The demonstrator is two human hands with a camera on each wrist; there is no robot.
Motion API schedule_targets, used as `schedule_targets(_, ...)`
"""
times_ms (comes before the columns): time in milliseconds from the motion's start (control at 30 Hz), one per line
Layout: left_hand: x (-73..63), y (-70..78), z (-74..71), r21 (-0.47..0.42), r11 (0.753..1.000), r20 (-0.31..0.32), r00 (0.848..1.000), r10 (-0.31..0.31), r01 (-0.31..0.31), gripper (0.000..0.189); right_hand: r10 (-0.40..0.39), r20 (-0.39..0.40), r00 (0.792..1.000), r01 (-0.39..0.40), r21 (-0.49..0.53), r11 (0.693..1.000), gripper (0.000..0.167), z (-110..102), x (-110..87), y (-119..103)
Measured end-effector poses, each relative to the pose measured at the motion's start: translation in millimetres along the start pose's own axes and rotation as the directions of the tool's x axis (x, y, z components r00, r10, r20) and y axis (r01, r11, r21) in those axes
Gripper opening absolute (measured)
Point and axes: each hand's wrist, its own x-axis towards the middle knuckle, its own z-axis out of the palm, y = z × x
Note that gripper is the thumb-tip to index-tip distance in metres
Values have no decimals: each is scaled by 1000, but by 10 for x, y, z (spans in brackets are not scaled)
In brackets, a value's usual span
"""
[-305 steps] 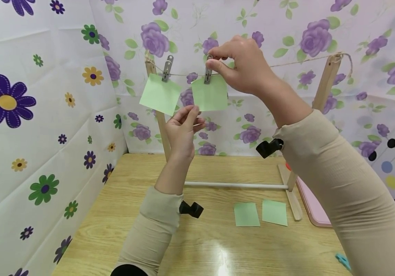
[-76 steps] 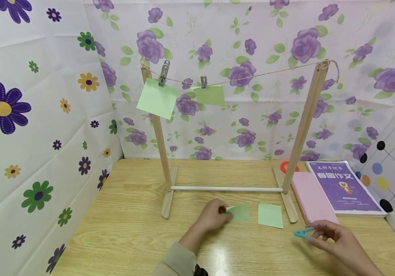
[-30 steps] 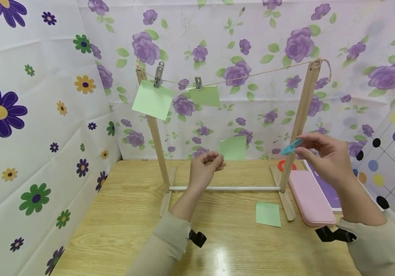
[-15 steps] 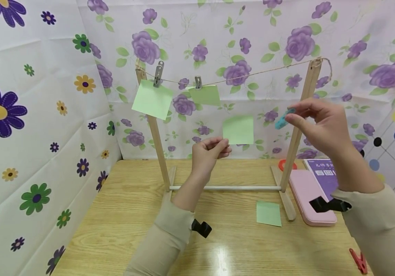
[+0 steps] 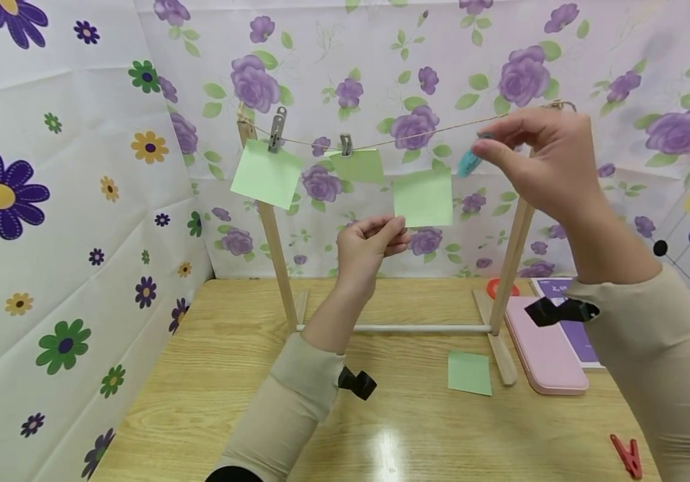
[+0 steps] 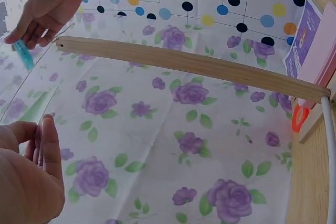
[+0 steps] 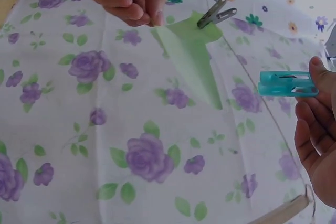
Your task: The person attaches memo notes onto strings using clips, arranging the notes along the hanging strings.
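Note:
My left hand [image 5: 366, 251] pinches a green sticky note [image 5: 423, 198] by its lower left corner, just below the string [image 5: 441, 131]. To the right, my right hand [image 5: 546, 157] holds a teal clothespin [image 5: 470, 161] between thumb and fingers. That clothespin [image 7: 286, 83] lies sideways beside the string in the right wrist view. Two more green notes hang on the string, the left one [image 5: 267, 174] from a metal clip [image 5: 277, 129], the second [image 5: 357, 166] from another metal clip [image 5: 346, 144]. Another green note [image 5: 469, 373] lies flat on the table.
A wooden frame with a left post [image 5: 277, 261], a right post [image 5: 512, 261] and a white crossbar [image 5: 423, 328] carries the string. At right lie a pink case [image 5: 546, 345], a purple book [image 5: 580, 341], a red ring [image 5: 493, 288] and a red clothespin [image 5: 626, 455].
Since 2.5 s ago, my left hand has lifted a note off the table up toward the string. My right hand has raised the teal clothespin from the table's right side to string height.

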Motion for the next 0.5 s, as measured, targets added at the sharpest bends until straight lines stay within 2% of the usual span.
schedule_targets(133, 30, 29, 21, -8, 1000, 6, 1000, 4, -4, 14, -65, -6, 998, 65, 4, 998, 4, 53, 201, -67)
schedule_targets(333, 63, 69, 58, -24, 1000, 9, 1000, 3, -3, 14, -155, 21, 988, 156, -44, 987, 6, 135, 444, -132)
schedule_targets(500, 86, 122, 105, -29, 999, -4, 1000, 14, -14, 15, -103, 36, 994, 105, -72, 992, 15, 183, 590, -161)
